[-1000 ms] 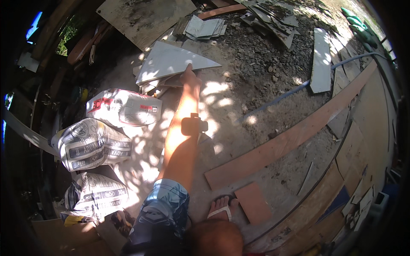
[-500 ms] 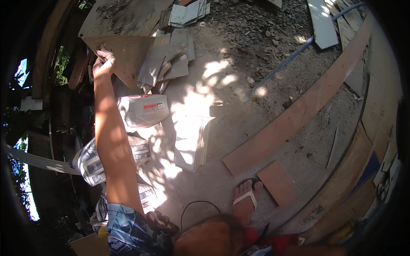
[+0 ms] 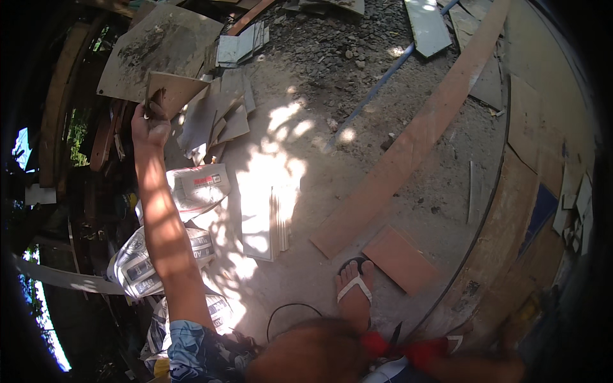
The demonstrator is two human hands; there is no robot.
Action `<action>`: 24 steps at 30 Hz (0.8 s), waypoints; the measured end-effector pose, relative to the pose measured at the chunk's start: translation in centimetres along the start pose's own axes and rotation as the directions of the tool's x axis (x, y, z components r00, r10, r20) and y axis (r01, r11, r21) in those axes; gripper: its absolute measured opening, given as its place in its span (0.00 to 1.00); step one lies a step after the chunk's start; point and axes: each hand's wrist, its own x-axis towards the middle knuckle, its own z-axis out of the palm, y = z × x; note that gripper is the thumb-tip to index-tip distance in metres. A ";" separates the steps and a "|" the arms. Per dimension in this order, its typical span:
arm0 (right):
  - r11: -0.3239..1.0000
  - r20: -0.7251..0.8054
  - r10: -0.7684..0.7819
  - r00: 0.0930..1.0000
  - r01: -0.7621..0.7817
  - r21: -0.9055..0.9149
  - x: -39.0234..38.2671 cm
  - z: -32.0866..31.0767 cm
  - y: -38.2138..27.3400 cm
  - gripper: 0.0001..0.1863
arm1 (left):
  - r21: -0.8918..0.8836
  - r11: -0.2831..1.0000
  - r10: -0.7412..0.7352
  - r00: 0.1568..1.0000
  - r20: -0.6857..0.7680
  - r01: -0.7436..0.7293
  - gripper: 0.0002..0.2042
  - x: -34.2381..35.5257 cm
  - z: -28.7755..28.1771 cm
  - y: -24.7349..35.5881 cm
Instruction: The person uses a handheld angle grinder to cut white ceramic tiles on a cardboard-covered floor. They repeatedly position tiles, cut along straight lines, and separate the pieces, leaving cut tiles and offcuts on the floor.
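My left arm reaches far forward at the left, and my left hand is closed around the near edge of a brown plywood piece. The piece is tilted up in front of a large stained grey sheet. Grey tile-like offcuts lean in a heap just to its right. At the dim lower right edge, my right forearm shows as a smear; its hand and fingers cannot be made out. Red shapes beside that forearm are blurred too.
White printed sacks lie under my left arm. A stack of pale panels stands in sunlight. A long brown strip crosses the floor, near a short brown board and my sandalled foot. Rubble and a blue-grey pipe lie farther off.
My left hand has drawn nearer, and the plywood piece in it now stands apart from the large sheet. The view has shifted, moving the floor objects leftward.
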 end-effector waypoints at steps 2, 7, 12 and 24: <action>0.999 -0.065 0.024 0.998 -0.026 -0.025 0.7 -1.6 1.3 0.58 | 0.180 0.983 -0.043 0.996 0.083 0.027 0.14 -3.6 1.4 -2.4; 0.983 -0.249 0.159 0.955 -0.178 -0.053 2.6 -7.8 8.1 0.58 | 0.482 0.876 -0.091 0.983 0.161 0.003 0.16 -15.3 9.5 -11.7; 0.947 -0.327 0.291 0.899 -0.319 -0.035 4.5 -12.0 14.9 0.58 | 0.699 0.699 -0.412 0.884 0.221 0.152 0.24 -25.7 18.6 -16.0; 0.909 -0.265 0.416 0.870 -0.407 0.091 6.6 -13.2 25.2 0.41 | 0.895 0.398 -0.910 0.214 0.356 0.201 0.41 -38.2 32.6 -38.4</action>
